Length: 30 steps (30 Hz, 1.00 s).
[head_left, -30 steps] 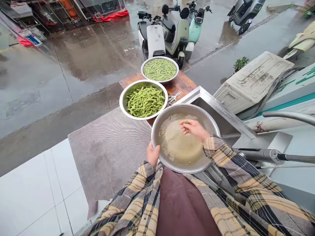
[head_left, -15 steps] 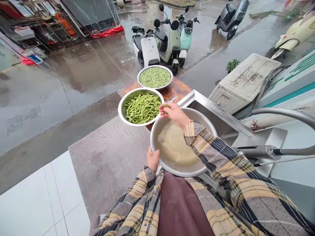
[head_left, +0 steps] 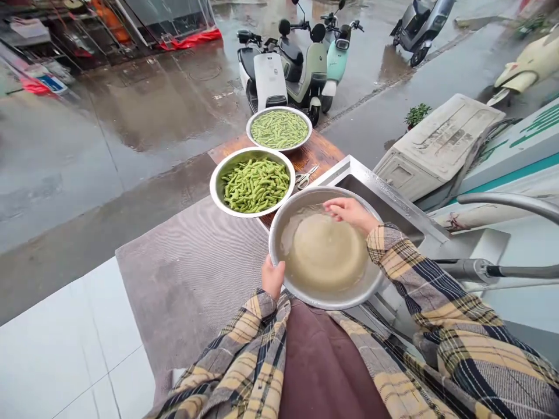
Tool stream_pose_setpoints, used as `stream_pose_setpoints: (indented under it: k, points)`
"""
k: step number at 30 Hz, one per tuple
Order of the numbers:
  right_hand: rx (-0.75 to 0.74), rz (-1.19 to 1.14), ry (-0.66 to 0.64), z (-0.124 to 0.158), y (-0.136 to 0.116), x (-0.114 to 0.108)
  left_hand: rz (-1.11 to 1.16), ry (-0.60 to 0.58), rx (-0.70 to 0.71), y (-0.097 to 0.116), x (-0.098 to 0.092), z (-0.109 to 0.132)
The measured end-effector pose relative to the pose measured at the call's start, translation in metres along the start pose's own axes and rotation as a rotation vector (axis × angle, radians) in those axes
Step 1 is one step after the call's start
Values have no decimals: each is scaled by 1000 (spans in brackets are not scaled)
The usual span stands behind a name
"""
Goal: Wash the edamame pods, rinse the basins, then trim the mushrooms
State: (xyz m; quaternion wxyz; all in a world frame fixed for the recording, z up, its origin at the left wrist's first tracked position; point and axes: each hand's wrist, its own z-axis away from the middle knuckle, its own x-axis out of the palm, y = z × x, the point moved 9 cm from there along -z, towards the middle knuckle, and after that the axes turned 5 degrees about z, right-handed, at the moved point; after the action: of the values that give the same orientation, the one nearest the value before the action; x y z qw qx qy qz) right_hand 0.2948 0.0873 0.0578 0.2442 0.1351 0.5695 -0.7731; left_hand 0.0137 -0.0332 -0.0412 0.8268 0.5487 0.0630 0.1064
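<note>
A broad, round metal basin [head_left: 373, 269] sits open side up, its rim dull grey. It holds cloudy tan water [head_left: 329, 250] with a round, swirled patch across the middle. Just beyond its far left side stands a smaller bowl [head_left: 215, 186], upright, piled with loose green pods [head_left: 257, 185].

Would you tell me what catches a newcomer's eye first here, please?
Probably the wide grey metal basin of cloudy tan water at centre, its rim in the left hand, the right hand over the basin. Left beyond it, bright green pods lie in a round silvery metal bowl; white, olive and mint scooters stand behind.
</note>
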Motion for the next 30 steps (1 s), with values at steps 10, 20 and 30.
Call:
stream_pose_setpoints:
  k: [10,20,30]
  points:
    - [10,375,39,27,65,31,-1,-38,11,5,2,-3]
    - [-58,371,127,2,18,66,-7,-19,42,9,-4,-4]
    - [-313,204,272,-17,-129,33,34,-31,52,11,-4,-3]
